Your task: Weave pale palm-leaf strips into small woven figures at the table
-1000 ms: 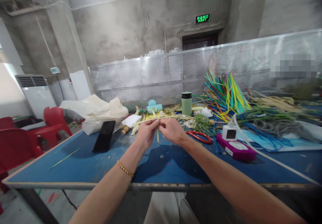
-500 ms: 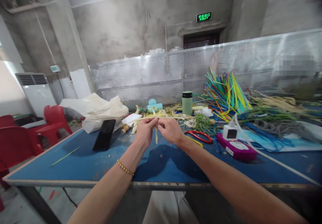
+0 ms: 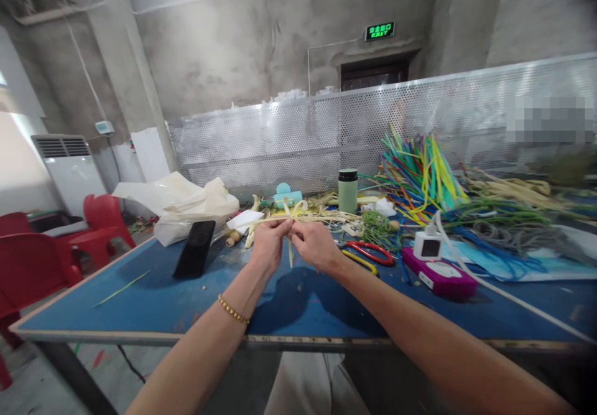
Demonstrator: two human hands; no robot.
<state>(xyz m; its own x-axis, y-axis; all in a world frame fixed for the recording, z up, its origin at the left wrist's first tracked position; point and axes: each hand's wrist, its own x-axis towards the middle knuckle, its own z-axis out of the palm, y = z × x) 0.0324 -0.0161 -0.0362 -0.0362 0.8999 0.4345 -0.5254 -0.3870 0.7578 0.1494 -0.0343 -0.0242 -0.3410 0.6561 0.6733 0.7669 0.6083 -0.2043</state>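
Head view, sole view.

Item: pale strips [image 3: 288, 210]. Held between the fingertips of both hands, near the middle of the tabletop [image 3: 158, 312]. One length is run sideways; another is crossed over it, its lower end hung between the hands, its upper end stood up beyond them. Exact crossing hidden by the fingers.

Item: left hand [image 3: 269, 242]. Thumb and finger closed in a pinch on the strips.

Item: right hand [image 3: 313, 244]. Fingers curled, tips closed on the strips, beside the left fingertips.

Changes noted: beside the upright end a small pale loop [image 3: 302, 206] is now shown, not made out a second ago. The yellow handle [image 3: 361, 262], earlier covered by the right forearm, has been uncovered, near the red handle [image 3: 372, 252]. The hands have hardly been shifted.

Meaning, as judged: the strips are being adjusted by small finger movements, with the crossing kept pinched; neither grip appears to be released. Whether the crossing is tightened cannot be told.

Surroundings: phone [image 3: 194, 250] laid to the left, beside the bag [image 3: 198, 206]; jar [image 3: 347, 194] stood upright beyond the right hand; green coil [image 3: 377, 228] placed nearer the purple box [image 3: 443, 277]; coloured bundle [image 3: 431, 175] heaped behind.
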